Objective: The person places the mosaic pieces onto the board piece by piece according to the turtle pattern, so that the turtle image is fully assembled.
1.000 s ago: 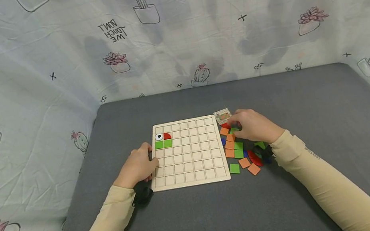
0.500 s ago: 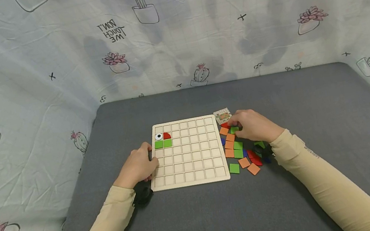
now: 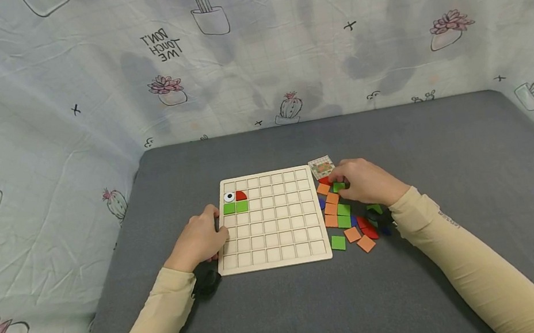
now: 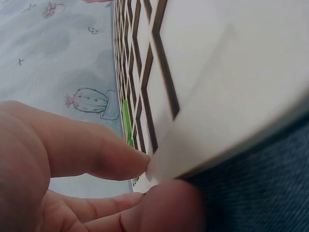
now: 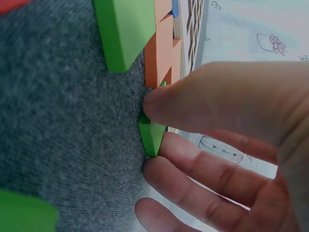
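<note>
A wooden grid board (image 3: 284,225) lies on the grey table, its upper left cells holding an eye tile (image 3: 229,197), a red rounded tile (image 3: 241,195) and two green squares (image 3: 235,207). My left hand (image 3: 194,239) grips the board's left edge; in the left wrist view the thumb (image 4: 116,154) rests on the rim, with other fingers at the edge. To the right of the board, my right hand (image 3: 366,181) pinches a green square tile (image 5: 152,133) between thumb and fingers, low over the cloth. Part of that tile is hidden behind the thumb.
Loose orange (image 3: 331,220), green (image 3: 338,243), blue and red (image 3: 367,227) tiles are scattered along the board's right side, some partly under the right wrist. A small picture card (image 3: 322,167) lies by the board's upper right corner. A printed curtain (image 3: 251,64) hangs behind the table.
The right fingers have shifted slightly at the pile, and more of the green tile shows beside them. The left hand and the board stay in place.
</note>
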A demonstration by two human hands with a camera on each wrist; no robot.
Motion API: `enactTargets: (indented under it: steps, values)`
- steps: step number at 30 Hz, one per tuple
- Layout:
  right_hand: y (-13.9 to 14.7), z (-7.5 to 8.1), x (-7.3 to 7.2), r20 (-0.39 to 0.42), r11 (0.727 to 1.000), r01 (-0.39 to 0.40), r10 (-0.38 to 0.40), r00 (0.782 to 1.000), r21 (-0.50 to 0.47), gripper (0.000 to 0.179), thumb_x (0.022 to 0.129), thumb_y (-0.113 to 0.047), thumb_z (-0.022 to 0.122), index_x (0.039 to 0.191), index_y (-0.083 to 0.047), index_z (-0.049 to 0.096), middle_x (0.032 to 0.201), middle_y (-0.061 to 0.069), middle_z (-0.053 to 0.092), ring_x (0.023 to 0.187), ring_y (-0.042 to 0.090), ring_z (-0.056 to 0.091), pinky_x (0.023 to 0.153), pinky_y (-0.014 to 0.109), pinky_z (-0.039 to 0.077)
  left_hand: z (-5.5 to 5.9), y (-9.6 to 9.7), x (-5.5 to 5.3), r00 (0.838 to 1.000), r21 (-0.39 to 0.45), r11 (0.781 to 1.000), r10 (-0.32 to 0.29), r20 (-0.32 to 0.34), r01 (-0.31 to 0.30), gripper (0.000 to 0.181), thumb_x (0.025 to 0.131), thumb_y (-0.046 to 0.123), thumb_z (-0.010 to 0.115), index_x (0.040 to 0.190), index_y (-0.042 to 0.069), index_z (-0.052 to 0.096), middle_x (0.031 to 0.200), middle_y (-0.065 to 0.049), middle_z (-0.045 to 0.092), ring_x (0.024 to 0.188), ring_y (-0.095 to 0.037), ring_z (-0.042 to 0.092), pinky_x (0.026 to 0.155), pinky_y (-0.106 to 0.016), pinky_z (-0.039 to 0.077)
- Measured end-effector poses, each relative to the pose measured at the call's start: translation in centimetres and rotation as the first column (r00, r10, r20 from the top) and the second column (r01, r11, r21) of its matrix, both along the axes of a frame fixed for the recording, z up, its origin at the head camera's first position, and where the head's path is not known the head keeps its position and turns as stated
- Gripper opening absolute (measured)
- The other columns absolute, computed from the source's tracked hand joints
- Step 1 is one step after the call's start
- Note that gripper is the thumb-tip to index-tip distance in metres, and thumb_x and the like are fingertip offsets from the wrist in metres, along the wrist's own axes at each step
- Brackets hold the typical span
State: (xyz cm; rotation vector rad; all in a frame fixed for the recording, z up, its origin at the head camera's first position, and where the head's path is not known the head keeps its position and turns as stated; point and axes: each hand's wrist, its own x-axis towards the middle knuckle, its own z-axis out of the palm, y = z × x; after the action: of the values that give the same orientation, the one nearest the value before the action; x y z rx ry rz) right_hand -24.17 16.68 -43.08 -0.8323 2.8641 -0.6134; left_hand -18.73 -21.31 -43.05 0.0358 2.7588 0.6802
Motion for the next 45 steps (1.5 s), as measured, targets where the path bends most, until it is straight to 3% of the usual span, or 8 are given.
enactTargets:
  steps: [10,18,22,26,30,35,42,45]
  values:
    - [0.1,0.0,0.0,-0.006,1.0,0.002,-0.002,1.0,0.007,0.03,0.087,-0.003,0.077,0.117,-0.003,0.076,0.096,0.01,0.067,0.081,0.02,0.057,0.072,0.039,0.051,-0.4,-0.1,0.0,1.0,-0.003,1.0,-0.011,-0.013,0.011,0.048,0.101,0.017,0.055,0.143,-0.002,0.044,0.061,-0.009,0.06,0.044,-0.017,0.056,0.045,-0.03,0.043]
    - [0.0,0.0,0.2,-0.036,0.998,-0.026,0.024,0.999,-0.053,0.025,0.087,-0.002,0.075,0.111,-0.005,0.08,0.094,0.01,0.065,0.066,0.016,0.048,0.062,0.032,0.042,-0.4,-0.1,0.1,1.0,0.002,1.0,-0.015,-0.016,0.015,0.047,0.101,0.017,0.054,0.142,-0.002,0.044,0.061,-0.009,0.06,0.044,-0.017,0.055,0.044,-0.03,0.042]
    - [-0.4,0.1,0.4,-0.05,0.997,-0.025,0.021,0.999,-0.077,0.022,0.087,-0.003,0.074,0.108,-0.007,0.08,0.088,0.007,0.061,0.066,0.016,0.046,0.061,0.031,0.04,-0.3,0.0,0.2,1.0,-0.003,1.0,-0.015,-0.016,0.015,0.048,0.101,0.017,0.054,0.143,-0.003,0.043,0.061,-0.009,0.06,0.044,-0.017,0.055,0.044,-0.03,0.042]
    - [-1.1,0.3,0.7,-0.075,0.993,-0.035,0.027,0.997,-0.111,0.02,0.089,-0.005,0.075,0.108,-0.008,0.08,0.096,0.008,0.064,0.073,0.018,0.053,0.065,0.033,0.044,-0.2,0.0,0.2,1.0,-0.01,1.0,-0.011,-0.014,0.011,0.048,0.1,0.017,0.054,0.143,-0.002,0.043,0.062,-0.009,0.06,0.045,-0.017,0.055,0.045,-0.03,0.041]
    - [-2.0,0.4,1.1,-0.091,0.986,-0.067,0.054,0.994,-0.15,0.018,0.09,-0.005,0.075,0.107,-0.007,0.079,0.102,0.008,0.065,0.08,0.02,0.056,0.07,0.035,0.047,-0.2,0.0,0.2,1.0,-0.008,1.0,-0.01,-0.01,0.009,0.048,0.1,0.017,0.054,0.142,-0.002,0.043,0.062,-0.009,0.06,0.045,-0.017,0.055,0.045,-0.03,0.041]
    - [-3.8,0.5,1.4,-0.105,0.978,-0.123,0.106,0.989,-0.17,0.018,0.09,-0.005,0.074,0.107,-0.007,0.078,0.094,0.006,0.062,0.074,0.015,0.051,0.069,0.033,0.045,-0.3,0.0,0.1,1.0,-0.008,1.0,-0.01,-0.01,0.01,0.048,0.1,0.017,0.054,0.142,-0.002,0.043,0.062,-0.009,0.06,0.045,-0.017,0.055,0.045,-0.03,0.041]
    - [-7.0,0.5,1.7,-0.097,0.969,-0.169,0.153,0.983,-0.178,0.017,0.091,-0.008,0.074,0.108,-0.008,0.078,0.102,0.004,0.066,0.085,0.019,0.065,0.077,0.032,0.053,-0.2,0.0,0.1,1.0,-0.012,1.0,-0.009,-0.011,0.009,0.047,0.101,0.018,0.054,0.142,-0.002,0.043,0.063,-0.009,0.06,0.045,-0.018,0.055,0.045,-0.03,0.041]
    - [-8.2,0.6,1.8,-0.098,0.966,-0.178,0.162,0.982,-0.188,0.017,0.091,-0.009,0.075,0.108,-0.009,0.077,0.101,0.003,0.066,0.086,0.017,0.064,0.077,0.033,0.053,-0.2,0.1,0.2,1.0,-0.009,1.0,-0.011,-0.012,0.011,0.047,0.101,0.018,0.054,0.142,-0.002,0.043,0.062,-0.009,0.059,0.044,-0.018,0.055,0.045,-0.03,0.041]
